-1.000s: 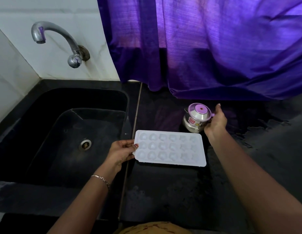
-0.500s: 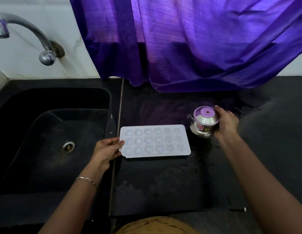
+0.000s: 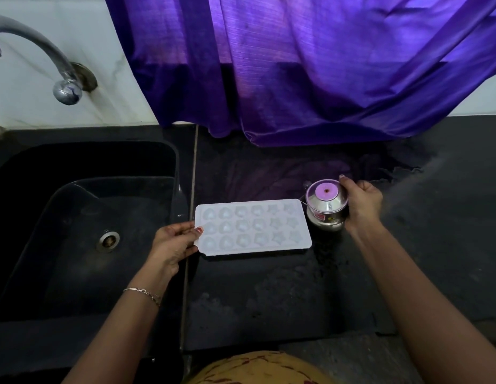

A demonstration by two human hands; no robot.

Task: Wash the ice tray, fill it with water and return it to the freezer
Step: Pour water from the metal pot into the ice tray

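Note:
A white ice tray (image 3: pixel 253 227) with star and heart shaped cells lies flat on the black counter (image 3: pixel 269 295), just right of the sink. My left hand (image 3: pixel 173 245) pinches its left edge, thumb on top. At the tray's right end stands a small steel jug (image 3: pixel 325 206) with a clear lid and purple knob. My right hand (image 3: pixel 361 203) grips the jug from its right side. Whether the cells hold water is not visible.
A black sink (image 3: pixel 83 231) with a metal drain (image 3: pixel 108 241) fills the left. A curved steel tap (image 3: pixel 47 62) juts from the white wall above it. A purple curtain (image 3: pixel 296 65) hangs down to the counter's back. The counter looks wet behind the jug.
The view has swung right, then slightly back. The jug has shifted to the tray's right end under my right hand, which has closed round it. My left hand keeps its hold on the tray.

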